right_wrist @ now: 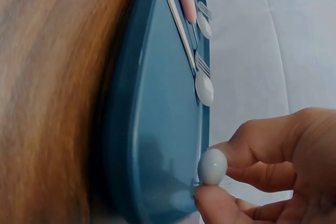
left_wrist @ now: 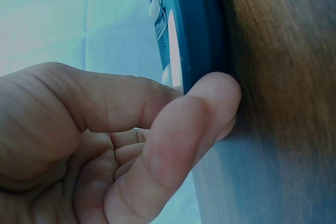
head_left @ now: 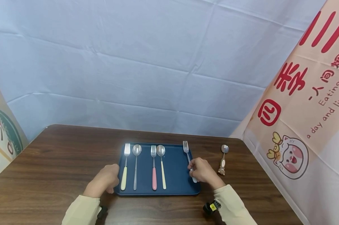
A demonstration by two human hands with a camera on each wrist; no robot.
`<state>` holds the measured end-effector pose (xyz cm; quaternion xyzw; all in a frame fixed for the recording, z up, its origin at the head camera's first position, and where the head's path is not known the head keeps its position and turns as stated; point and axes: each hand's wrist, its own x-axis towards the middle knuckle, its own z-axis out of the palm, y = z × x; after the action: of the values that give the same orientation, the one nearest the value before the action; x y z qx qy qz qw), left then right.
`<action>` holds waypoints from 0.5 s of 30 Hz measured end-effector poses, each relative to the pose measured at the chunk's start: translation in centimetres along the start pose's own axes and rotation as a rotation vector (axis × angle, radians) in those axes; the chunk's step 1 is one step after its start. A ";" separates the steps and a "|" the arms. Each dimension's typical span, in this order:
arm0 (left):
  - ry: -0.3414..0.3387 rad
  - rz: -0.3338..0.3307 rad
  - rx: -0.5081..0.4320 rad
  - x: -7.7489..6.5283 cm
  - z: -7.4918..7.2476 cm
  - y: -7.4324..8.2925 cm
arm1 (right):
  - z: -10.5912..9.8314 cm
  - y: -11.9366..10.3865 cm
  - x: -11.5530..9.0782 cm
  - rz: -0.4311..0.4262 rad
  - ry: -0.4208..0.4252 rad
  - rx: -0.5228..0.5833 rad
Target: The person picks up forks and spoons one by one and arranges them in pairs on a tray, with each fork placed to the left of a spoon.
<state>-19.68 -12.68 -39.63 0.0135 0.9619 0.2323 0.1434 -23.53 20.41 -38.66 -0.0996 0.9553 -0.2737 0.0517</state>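
A dark blue tray (head_left: 175,170) lies on the wooden table with cutlery set on it. My left hand (head_left: 107,177) pinches the tray's left edge, thumb and curled fingers at the rim (left_wrist: 202,30) in the left wrist view. Over the tray's right end, my right hand (head_left: 203,170) pinches a fork (head_left: 186,147) by its pale handle; the rounded handle end (right_wrist: 212,166) shows between thumb and fingers. On the tray, left to right, lie a yellow-handled fork (head_left: 124,178), a metal spoon (head_left: 135,168), a pink-handled fork (head_left: 154,178) and a spoon with a cream handle (head_left: 163,175).
A small spoon with a brown bear-shaped handle end (head_left: 222,164) lies on the table (head_left: 59,156) to the right of the tray. Behind the table hangs a pale cloth (head_left: 130,78), and a printed banner (head_left: 293,109) hangs at the right.
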 end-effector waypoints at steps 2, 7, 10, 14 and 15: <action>-0.003 -0.004 0.001 0.0 0.0 0.0 | 0.2 -0.2 0.0 -0.008 -0.010 0.001; -0.008 -0.009 0.003 0.1 0.0 0.0 | 0.7 -0.6 -0.1 -0.041 -0.036 -0.009; -0.009 -0.012 -0.001 0.1 0.0 0.0 | 1.0 -0.9 -0.2 -0.060 -0.043 -0.015; -0.013 -0.014 0.001 0.1 0.0 0.0 | 1.5 -1.2 -0.2 -0.065 -0.059 -0.011; -0.013 -0.012 0.002 0.1 0.0 0.0 | 1.6 -1.3 -0.2 -0.073 -0.063 -0.013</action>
<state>-19.79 -12.66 -39.67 0.0091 0.9613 0.2304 0.1510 -22.94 18.55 -39.28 -0.1432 0.9507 -0.2657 0.0712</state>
